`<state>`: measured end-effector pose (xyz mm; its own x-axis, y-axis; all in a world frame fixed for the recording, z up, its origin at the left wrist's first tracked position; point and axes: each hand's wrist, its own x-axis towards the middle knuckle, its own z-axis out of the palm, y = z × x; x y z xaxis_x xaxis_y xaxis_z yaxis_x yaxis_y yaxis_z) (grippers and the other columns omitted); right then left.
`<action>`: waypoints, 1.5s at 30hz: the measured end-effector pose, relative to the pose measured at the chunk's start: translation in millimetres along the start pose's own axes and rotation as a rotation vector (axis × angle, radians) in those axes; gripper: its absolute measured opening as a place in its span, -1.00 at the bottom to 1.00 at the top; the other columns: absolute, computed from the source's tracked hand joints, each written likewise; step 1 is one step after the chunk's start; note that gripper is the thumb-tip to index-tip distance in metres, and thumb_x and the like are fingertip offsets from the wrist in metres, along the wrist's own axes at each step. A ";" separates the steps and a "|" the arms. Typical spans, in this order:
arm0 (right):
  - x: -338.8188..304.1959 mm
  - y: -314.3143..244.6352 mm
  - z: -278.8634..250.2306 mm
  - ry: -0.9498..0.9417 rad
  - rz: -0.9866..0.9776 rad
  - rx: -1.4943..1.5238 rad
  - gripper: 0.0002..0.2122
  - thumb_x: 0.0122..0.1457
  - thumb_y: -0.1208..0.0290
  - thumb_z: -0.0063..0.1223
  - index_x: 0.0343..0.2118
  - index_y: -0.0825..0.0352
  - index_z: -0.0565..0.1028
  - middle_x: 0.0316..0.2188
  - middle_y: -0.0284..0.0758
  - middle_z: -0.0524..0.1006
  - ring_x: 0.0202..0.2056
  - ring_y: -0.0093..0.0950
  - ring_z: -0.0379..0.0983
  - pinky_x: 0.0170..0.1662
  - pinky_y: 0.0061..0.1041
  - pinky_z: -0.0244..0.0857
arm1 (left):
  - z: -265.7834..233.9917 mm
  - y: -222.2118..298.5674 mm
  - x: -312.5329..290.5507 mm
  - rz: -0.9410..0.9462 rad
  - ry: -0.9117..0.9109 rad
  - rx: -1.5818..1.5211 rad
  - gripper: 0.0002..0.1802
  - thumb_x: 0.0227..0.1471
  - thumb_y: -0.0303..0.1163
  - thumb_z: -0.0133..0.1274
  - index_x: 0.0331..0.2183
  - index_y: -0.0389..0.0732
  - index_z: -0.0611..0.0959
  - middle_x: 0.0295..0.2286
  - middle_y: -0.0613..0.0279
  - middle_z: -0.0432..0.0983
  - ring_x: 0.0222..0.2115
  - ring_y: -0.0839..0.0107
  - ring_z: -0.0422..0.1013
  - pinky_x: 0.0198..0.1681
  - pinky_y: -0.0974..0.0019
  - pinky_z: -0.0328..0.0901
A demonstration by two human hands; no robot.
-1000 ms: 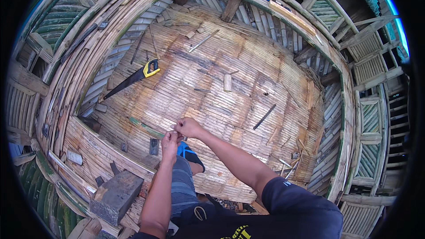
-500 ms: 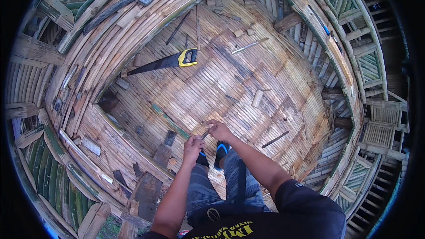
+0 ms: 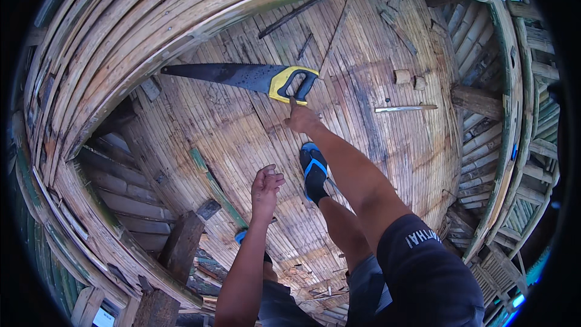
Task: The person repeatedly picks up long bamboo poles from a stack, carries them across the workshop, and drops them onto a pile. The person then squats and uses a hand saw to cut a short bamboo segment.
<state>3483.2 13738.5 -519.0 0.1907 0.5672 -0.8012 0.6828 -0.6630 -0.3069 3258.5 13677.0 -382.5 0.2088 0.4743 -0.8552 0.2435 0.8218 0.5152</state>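
A hand saw [image 3: 242,79] with a dark blade and a yellow-and-black handle lies flat on the bamboo slat floor, its tip to the left. My right hand [image 3: 302,120] reaches forward to the handle, an extended finger at its lower edge; the grip is not enclosed. Nearer to me, my left hand [image 3: 265,191] hovers over the floor, fingers loosely curled and apart. I make out nothing in it. A green bamboo strip [image 3: 218,188] lies just left of that hand. My right foot, in a blue-and-black flip-flop [image 3: 313,169], stands forward between the hands.
Bamboo benches [image 3: 151,24] curve around the floor. A pale pointed bamboo strip [image 3: 405,108] and two short bamboo blocks [image 3: 402,77] lie right of the saw. Thin dark strips [image 3: 290,18] lie beyond it. A wooden post [image 3: 181,242] stands at lower left.
Both hands were together at a small dark piece; now they are apart, and that piece is not visible. My right hand has moved forward to the saw handle. I have stepped and leaned closer.
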 end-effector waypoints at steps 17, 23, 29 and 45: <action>-274.7 -94.1 50.6 -0.234 -0.209 0.055 -0.45 -0.01 0.11 0.22 -0.13 0.47 0.31 -0.25 0.16 0.55 -0.18 0.03 0.54 -0.13 -0.12 0.44 | -36.5 -27.7 -215.2 -0.100 0.361 -0.282 -0.50 0.33 0.04 -0.17 0.05 -0.14 0.50 -0.29 0.22 0.58 -0.32 0.48 0.52 -0.26 0.43 0.34; -517.2 -199.2 45.1 -0.434 -0.375 -0.304 -0.35 0.00 0.02 0.23 -0.05 0.52 0.31 -0.19 0.15 0.55 -0.09 0.00 0.53 -0.03 -0.17 0.40 | -86.1 -48.6 -398.3 0.038 0.565 -0.323 -0.62 0.25 -0.20 0.00 -0.05 -0.27 0.56 -0.35 0.22 0.56 -0.39 0.49 0.49 -0.34 0.40 0.41; -697.8 -281.3 155.5 -0.561 -0.717 -0.555 -0.32 -0.11 -0.01 0.34 -0.06 0.48 0.45 -0.17 0.03 0.58 -0.07 -0.10 0.54 -0.02 -0.24 0.40 | -169.9 -154.8 -598.6 0.059 0.699 -0.616 -0.59 0.19 -0.21 0.05 -0.05 -0.31 0.55 -0.31 0.16 0.57 -0.37 0.42 0.51 -0.31 0.35 0.43; -900.4 -441.0 412.8 -0.740 -0.833 -0.526 -0.78 0.08 0.37 0.20 -0.23 0.35 0.55 -0.58 -0.40 0.51 -0.63 -0.64 0.38 -0.57 -0.59 0.26 | -325.6 -366.9 -795.7 0.223 0.976 -1.114 -0.53 0.22 -0.05 0.04 -0.01 -0.19 0.53 -0.23 0.21 0.59 -0.28 0.45 0.51 -0.25 0.32 0.33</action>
<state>2719.3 13318.6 125.7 -0.7674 0.1954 -0.6107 0.6383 0.1432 -0.7563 2694.7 13100.9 90.8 -0.6637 0.2682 -0.6983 -0.6285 0.3063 0.7150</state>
